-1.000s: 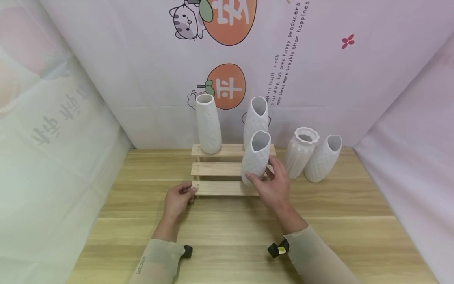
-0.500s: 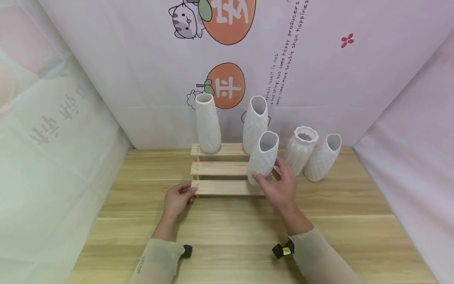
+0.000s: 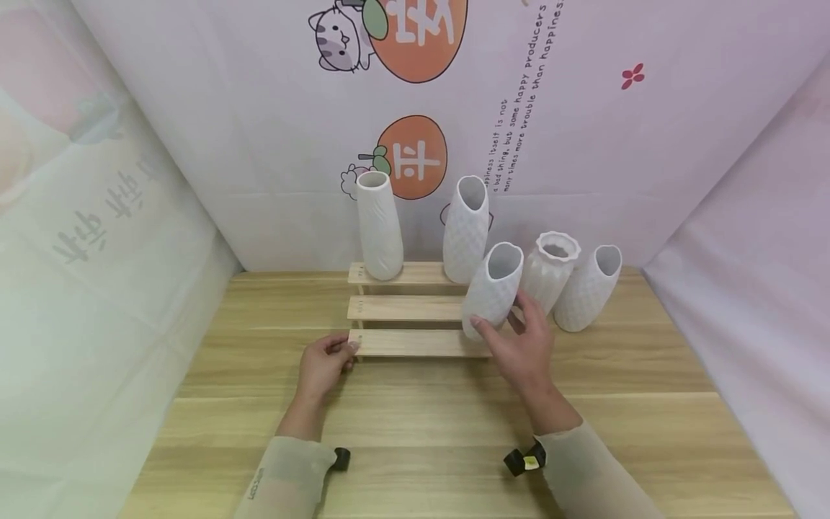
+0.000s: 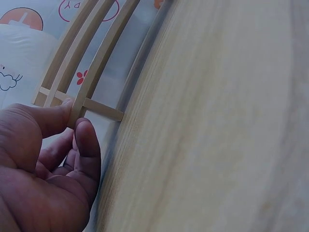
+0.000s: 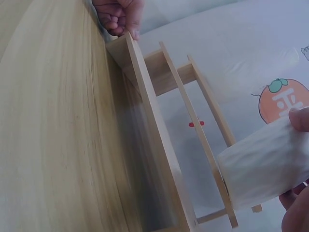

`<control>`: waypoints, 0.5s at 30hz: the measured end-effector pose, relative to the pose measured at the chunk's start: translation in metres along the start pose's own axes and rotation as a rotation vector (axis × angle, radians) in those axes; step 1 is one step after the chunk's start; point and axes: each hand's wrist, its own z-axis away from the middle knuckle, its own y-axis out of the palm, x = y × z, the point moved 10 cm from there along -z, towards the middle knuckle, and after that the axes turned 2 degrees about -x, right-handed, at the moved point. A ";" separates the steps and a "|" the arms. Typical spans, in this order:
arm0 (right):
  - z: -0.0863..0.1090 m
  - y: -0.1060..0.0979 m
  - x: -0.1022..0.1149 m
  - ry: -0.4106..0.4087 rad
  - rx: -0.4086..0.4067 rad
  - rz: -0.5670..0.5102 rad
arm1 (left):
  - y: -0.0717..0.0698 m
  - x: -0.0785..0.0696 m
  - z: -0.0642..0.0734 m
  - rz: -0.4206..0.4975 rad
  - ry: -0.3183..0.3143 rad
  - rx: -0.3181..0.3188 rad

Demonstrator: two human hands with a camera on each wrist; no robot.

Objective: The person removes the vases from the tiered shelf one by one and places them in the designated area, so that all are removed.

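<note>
A white vase [image 3: 493,294] with a slanted mouth and quilted surface leans slightly right in my right hand [image 3: 528,351], thumb on its front and fingers round its right side. In the right wrist view the base of this vase [image 5: 263,166] is at the middle slat of a three-tier wooden stand [image 3: 415,343]; whether it rests there I cannot tell. My left hand [image 3: 322,366] pinches the left end of the lowest slat. The left wrist view shows its thumb and forefinger [image 4: 88,140] at that slat end.
On the top tier stand a tall white vase [image 3: 380,227] at left and a quilted white vase [image 3: 465,231] at right. A ruffled-rim vase [image 3: 550,274] and another slant-mouthed vase [image 3: 588,290] stand on the table [image 3: 415,440] right of the stand. A printed cloth [image 3: 259,130] hangs behind.
My right hand has carried the vase a little to the right along the stand, and the vase leans more to the right. My left hand has stayed at the slat end.
</note>
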 end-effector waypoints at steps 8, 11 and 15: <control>0.001 -0.015 -0.009 0.024 -0.032 0.010 | -0.001 -0.003 0.001 0.000 0.018 0.001; 0.001 -0.022 -0.011 0.020 -0.045 0.017 | 0.000 -0.002 0.001 0.003 0.023 0.005; 0.000 -0.029 -0.014 0.031 -0.056 0.014 | 0.000 -0.001 0.001 -0.003 0.027 0.004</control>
